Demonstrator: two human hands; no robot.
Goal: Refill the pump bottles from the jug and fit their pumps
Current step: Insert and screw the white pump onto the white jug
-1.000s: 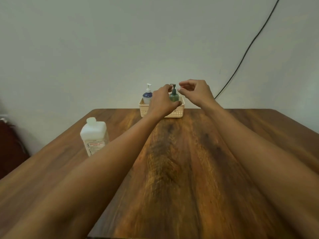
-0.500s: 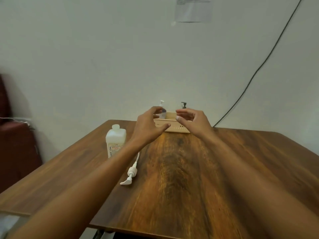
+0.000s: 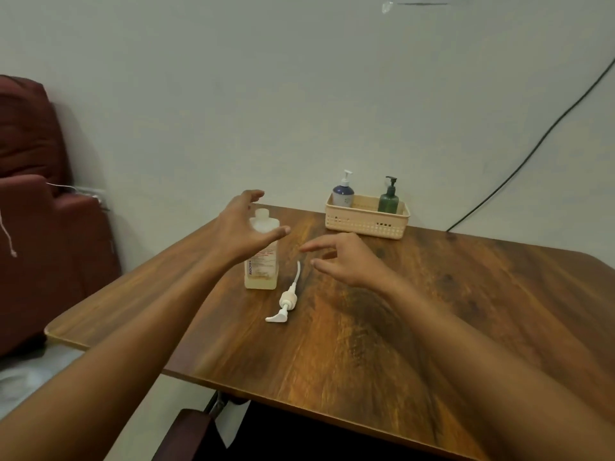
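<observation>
- Both hands are spread and empty: the left hand hovers in front of the jug, the right hand above the desk.
- The jug holds pale liquid low down; its label is partly hidden.
- A loose pump lies beside it.
- The basket holds 2 pump bottles: blue and green.

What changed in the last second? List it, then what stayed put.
Both hands came back from the basket: the left hand now reaches open at the jug, the right hand hovers open above the loose pump. Nothing gripped. Both bottles, the blue bottle and green bottle, stayed in the basket; jug unmoved.
</observation>
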